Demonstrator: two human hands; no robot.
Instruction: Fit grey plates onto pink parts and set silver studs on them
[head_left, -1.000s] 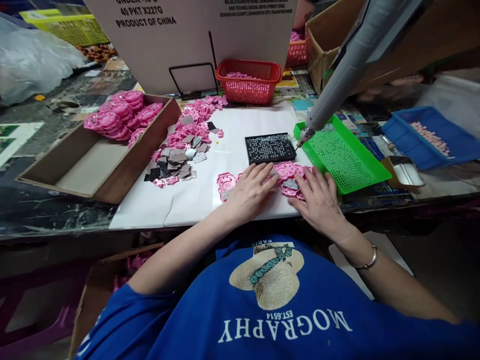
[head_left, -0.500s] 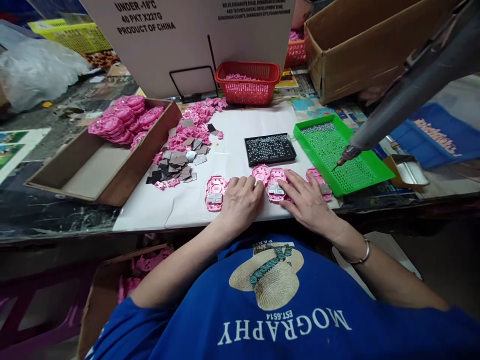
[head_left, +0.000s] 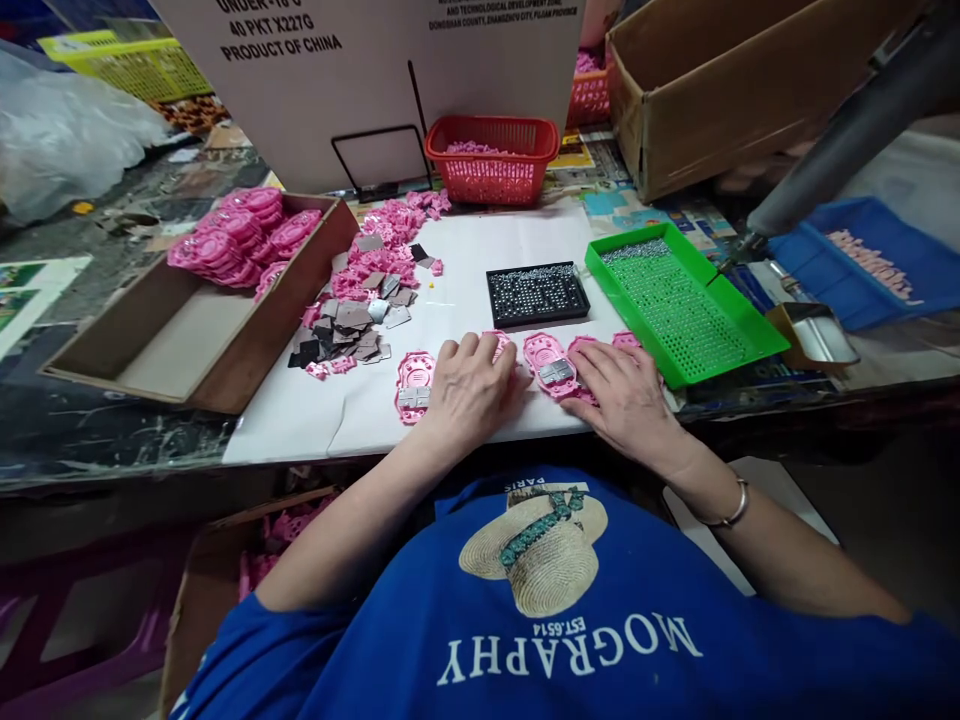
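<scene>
A row of pink plastic casings lies along the near edge of the white sheet, some with grey metal plates fitted in them. My left hand [head_left: 474, 388] is closed, its fingers curled down around a pink casing [head_left: 498, 345] mostly hidden beneath it. Just left of that hand lies another casing with plates [head_left: 415, 375]. My right hand [head_left: 624, 395] lies spread over casings at the row's right part, thumb apart from the fingers. Against its fingertips rests a slightly tilted casing [head_left: 546, 362]. A further casing [head_left: 627, 340] shows behind the right hand.
A black screw tray [head_left: 538, 318] and a green perforated tray [head_left: 757, 350] of screws stand behind the hands. An electric screwdriver [head_left: 795, 190] hangs over the green tray's right side. Loose metal plates [head_left: 356, 318], a carton of pink casings [head_left: 247, 365] and a red basket [head_left: 495, 185] surround the sheet.
The screwdriver has swung right, away from the casings. My left hand has moved left and curled its fingers. The casings are spread further apart, the leftmost shifted left.
</scene>
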